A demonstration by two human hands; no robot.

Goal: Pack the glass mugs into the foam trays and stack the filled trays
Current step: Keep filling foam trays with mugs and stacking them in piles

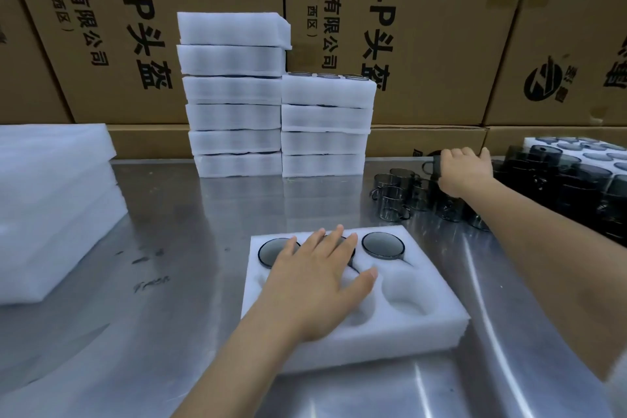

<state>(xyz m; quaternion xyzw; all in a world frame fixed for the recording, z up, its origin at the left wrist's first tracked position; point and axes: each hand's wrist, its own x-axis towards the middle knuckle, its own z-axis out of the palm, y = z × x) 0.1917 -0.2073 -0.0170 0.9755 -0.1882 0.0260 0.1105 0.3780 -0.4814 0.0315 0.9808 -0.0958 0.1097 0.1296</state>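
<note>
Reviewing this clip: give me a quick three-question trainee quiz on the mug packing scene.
1. True or false: the left hand rests flat on the foam tray.
2. How many trays are in the taller stack: A) four B) six C) nine?
3. Which tray row already holds mugs?

Key: 1 true. 2 B. 3 the far row; the visible near pockets are empty, while the right hand reaches among loose mugs.

Your left hand (319, 285) covers the middle mug (349, 248) in the foam tray (390, 326). Your right hand (464, 171) hides its grasp; the far-right mugs (576, 187) blur together.
</note>
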